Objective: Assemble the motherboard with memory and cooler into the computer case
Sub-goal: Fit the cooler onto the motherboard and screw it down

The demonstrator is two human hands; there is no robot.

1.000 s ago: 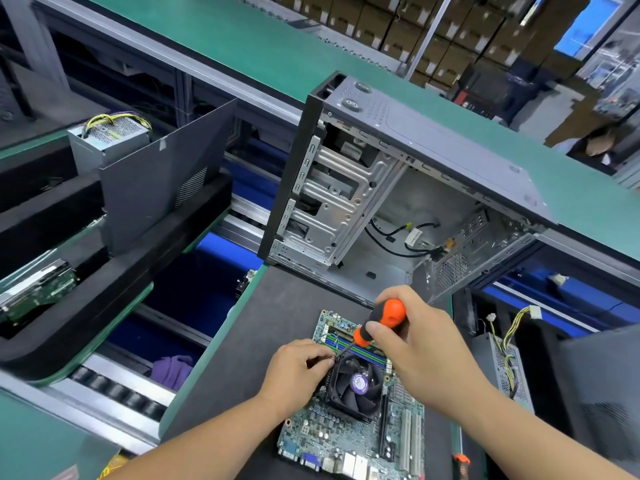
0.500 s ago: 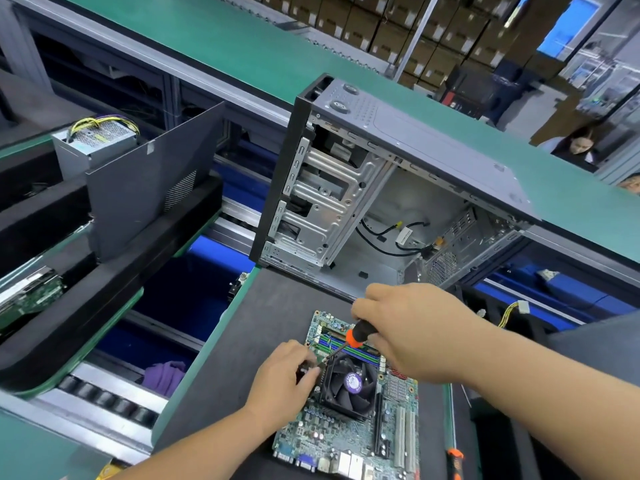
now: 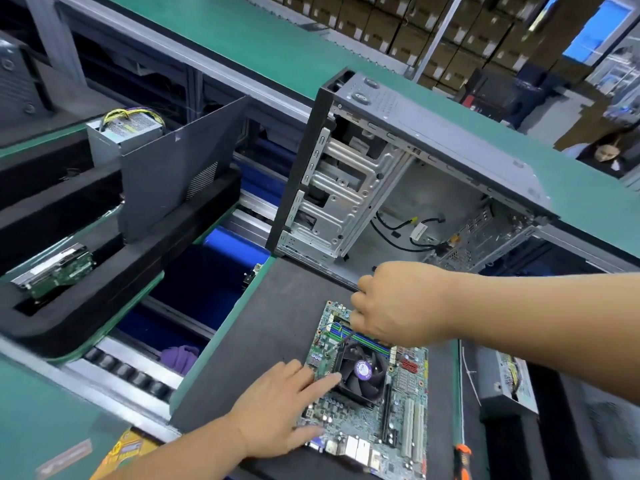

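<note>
Big open computer case [image 3: 408, 174] stands at the back of the dark table [image 3: 270, 323], and the motherboard [image 3: 367, 403] lies flat in front of it with the black cooler [image 3: 360, 370] fan on top. The right hand [image 3: 398, 303] hangs knuckles-up over the board's far end, grip curled around a screwdriver [image 3: 341, 342], only the thin shaft showing. The left hand [image 3: 277, 400] lies flat, grip spread, fingertips touching the cooler's near corner; the fan's purple sticker is too blurry to read.
</note>
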